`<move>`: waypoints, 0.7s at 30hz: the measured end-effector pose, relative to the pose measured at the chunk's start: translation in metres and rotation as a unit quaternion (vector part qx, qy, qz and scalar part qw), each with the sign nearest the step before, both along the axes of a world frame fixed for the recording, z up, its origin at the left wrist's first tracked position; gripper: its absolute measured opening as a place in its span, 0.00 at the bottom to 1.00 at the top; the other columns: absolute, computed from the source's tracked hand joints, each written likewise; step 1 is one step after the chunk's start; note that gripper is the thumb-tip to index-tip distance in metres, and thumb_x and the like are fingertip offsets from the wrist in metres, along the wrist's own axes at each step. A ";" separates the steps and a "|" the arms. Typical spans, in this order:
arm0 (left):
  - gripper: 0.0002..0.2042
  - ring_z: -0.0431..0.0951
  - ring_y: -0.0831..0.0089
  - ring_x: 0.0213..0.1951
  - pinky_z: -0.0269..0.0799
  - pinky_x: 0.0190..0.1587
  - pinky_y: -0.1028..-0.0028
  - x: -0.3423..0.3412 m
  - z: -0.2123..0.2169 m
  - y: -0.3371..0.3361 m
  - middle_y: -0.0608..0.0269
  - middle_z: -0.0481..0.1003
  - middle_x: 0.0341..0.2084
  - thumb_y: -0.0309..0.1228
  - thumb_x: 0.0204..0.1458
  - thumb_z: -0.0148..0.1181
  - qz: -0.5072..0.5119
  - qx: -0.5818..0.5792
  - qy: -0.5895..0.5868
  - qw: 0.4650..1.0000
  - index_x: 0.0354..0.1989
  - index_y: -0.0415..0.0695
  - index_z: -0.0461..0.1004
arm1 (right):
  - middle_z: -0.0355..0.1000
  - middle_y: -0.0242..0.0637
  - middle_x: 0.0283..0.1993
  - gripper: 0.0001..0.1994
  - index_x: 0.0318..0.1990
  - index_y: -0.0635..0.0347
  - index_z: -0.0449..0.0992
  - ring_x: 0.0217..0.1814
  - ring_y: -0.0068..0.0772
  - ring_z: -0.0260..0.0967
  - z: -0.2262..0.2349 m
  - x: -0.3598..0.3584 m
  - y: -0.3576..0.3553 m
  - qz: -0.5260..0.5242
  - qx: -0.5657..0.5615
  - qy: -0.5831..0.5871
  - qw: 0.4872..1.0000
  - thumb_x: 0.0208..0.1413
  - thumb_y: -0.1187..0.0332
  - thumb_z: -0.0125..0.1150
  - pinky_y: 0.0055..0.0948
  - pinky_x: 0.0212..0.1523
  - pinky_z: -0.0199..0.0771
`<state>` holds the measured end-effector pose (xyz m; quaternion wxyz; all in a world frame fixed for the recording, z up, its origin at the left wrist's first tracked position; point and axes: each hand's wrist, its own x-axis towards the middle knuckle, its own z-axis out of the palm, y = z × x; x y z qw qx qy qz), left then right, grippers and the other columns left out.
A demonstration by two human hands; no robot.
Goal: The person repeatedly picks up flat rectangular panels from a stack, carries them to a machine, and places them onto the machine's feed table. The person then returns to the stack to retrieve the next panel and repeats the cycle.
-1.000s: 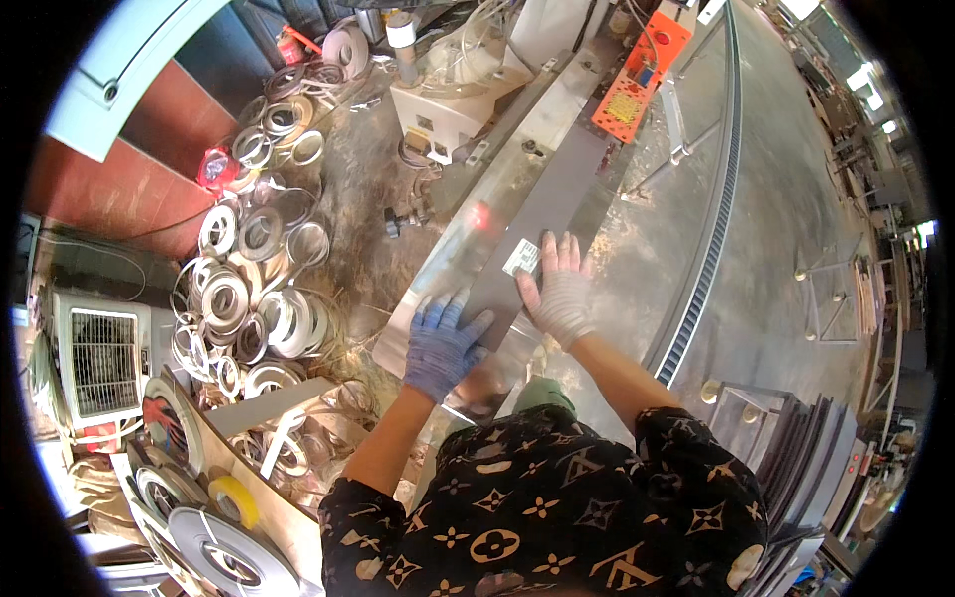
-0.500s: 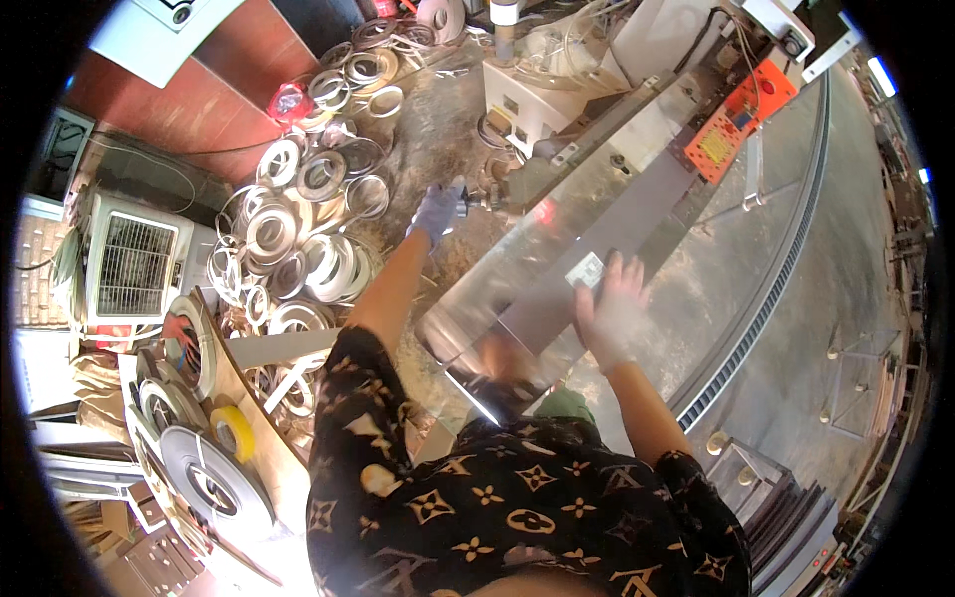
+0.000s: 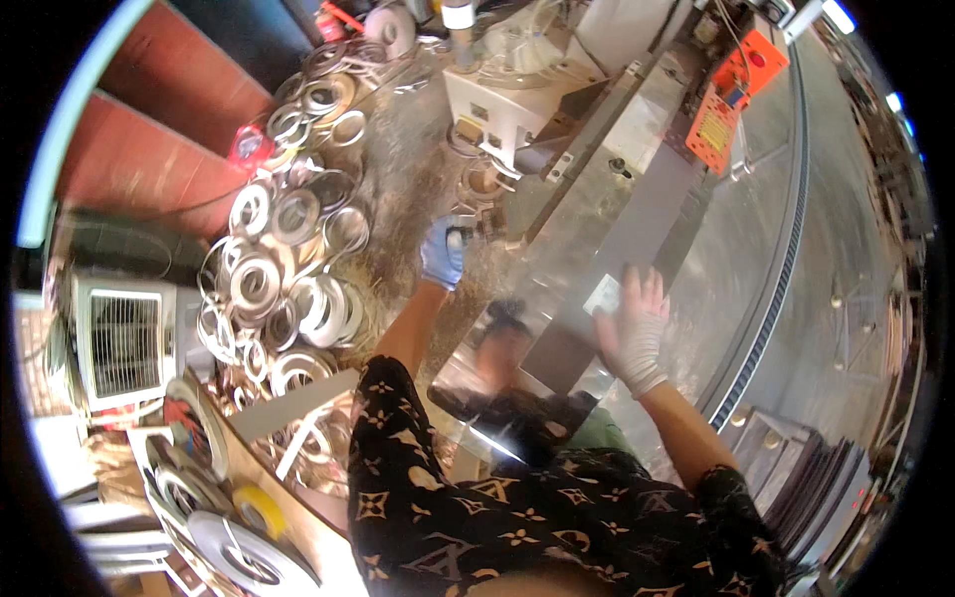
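at the centre of the frame, my blue-gloved left hand (image 3: 443, 254) grips a small dark object (image 3: 458, 237); right of centre, my white-gloved right hand (image 3: 631, 333) lies open, flat on a shiny metal sheet (image 3: 557, 254)

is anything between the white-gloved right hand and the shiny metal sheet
Nothing visible. The right hand lies flat on the metal sheet, fingers spread beside a small white tag. The left hand, in a blue glove, reaches off the sheet's far edge.

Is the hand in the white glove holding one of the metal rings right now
No, the right hand in the white glove lies flat on the shiny metal sheet, far from the metal rings piled off to the left.
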<state>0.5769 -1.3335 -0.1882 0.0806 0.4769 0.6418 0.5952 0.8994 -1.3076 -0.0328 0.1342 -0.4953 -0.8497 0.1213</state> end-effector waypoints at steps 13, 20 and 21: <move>0.19 0.72 0.57 0.45 0.69 0.45 0.60 -0.024 0.042 -0.012 0.60 0.69 0.45 0.39 0.46 0.59 -0.069 0.020 0.350 0.934 0.49 0.55 0.70 | 0.48 0.65 0.64 0.39 0.64 0.61 0.53 0.68 0.65 0.41 0.002 0.004 -0.002 0.013 0.019 -0.020 1.000 0.46 0.52 0.55 0.59 0.63 0.38; 0.24 0.66 0.57 0.51 0.62 0.54 0.58 0.063 0.185 -0.074 0.57 0.68 0.47 0.40 0.38 0.64 -0.335 -0.057 0.364 0.867 0.49 0.53 0.71 | 0.47 0.65 0.65 0.39 0.64 0.59 0.53 0.69 0.62 0.40 0.010 0.012 -0.003 0.004 0.002 -0.013 1.000 0.46 0.48 0.55 0.60 0.63 0.37; 0.26 0.69 0.57 0.47 0.65 0.52 0.58 0.087 0.189 -0.081 0.58 0.68 0.45 0.39 0.37 0.65 -0.371 -0.075 0.425 0.822 0.50 0.54 0.71 | 0.47 0.65 0.65 0.39 0.64 0.59 0.53 0.69 0.62 0.40 0.011 0.013 -0.004 0.003 -0.009 -0.019 1.000 0.46 0.48 0.55 0.60 0.63 0.37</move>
